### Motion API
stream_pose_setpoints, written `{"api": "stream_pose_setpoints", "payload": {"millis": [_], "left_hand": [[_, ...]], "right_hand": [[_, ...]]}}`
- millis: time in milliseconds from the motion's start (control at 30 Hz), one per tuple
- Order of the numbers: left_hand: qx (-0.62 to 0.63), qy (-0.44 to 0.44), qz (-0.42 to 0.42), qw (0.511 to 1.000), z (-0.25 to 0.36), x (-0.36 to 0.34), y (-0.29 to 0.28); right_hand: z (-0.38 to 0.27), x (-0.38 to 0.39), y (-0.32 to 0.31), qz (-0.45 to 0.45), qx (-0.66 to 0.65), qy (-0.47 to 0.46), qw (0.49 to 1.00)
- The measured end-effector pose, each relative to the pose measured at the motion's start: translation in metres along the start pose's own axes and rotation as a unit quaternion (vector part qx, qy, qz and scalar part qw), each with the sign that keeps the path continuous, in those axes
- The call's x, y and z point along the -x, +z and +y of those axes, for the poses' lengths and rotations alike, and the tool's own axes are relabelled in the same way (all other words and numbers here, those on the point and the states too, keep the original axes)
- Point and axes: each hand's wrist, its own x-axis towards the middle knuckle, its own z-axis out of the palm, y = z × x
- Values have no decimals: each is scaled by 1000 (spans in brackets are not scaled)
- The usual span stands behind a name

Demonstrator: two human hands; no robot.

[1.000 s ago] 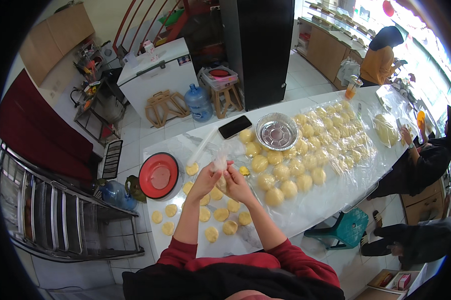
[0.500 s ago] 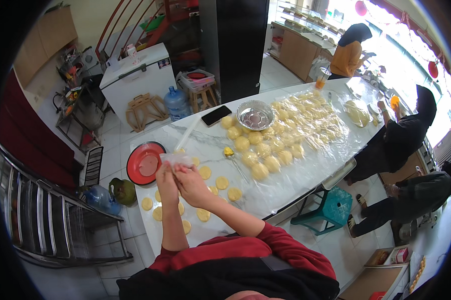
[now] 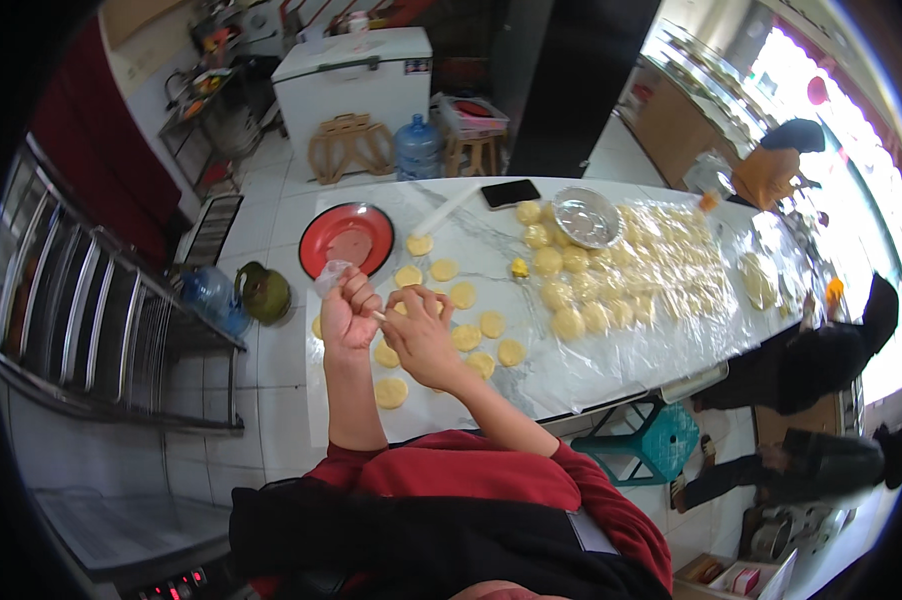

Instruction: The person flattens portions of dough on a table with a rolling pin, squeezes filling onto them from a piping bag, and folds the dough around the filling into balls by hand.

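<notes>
My left hand [image 3: 351, 308] is closed around a clear plastic piping bag [image 3: 329, 277]; the gathered top sticks out above the fist, and a narrow pale end points toward my other hand. Beside it my right hand [image 3: 423, 338] hovers over the dough with fingers bent and apart, its thumb close to the bag's narrow end. Whether its fingertips touch a dough round beneath is hard to make out. Flat pale-yellow dough rounds [image 3: 391, 392] lie scattered about both hands on the marble-patterned table [image 3: 531, 385]. Just beyond the left hand sits a red plate [image 3: 316, 243] with a pinkish patch in it.
Dough balls [image 3: 568, 323] in rows lie under a clear plastic sheet [image 3: 661, 330] to the right. A foil bowl [image 3: 586, 218] and a phone [image 3: 510, 194] are behind them. A teal stool [image 3: 661, 440] stands by the near edge, a metal rack [image 3: 121, 300] at left. Several people are at right.
My view has shifted, and the table sits lower. Both hands were together on the bag; now the right hand has come away to the right, over the rounds, while the left keeps the bag.
</notes>
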Motion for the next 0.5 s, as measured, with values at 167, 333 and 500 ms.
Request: {"api": "stream_pose_setpoints", "payload": {"millis": [167,333,500], "left_hand": [[110,-31,52,992,12,4,-1],[169,-58,83,980,18,1,0],[104,-62,26,992,-5,-23,-3]], "right_hand": [[5,6,5,-73,-80,2,994],[19,12,8,-155,-162,29,974],[34,19,1,-250,-535,226,775]]}}
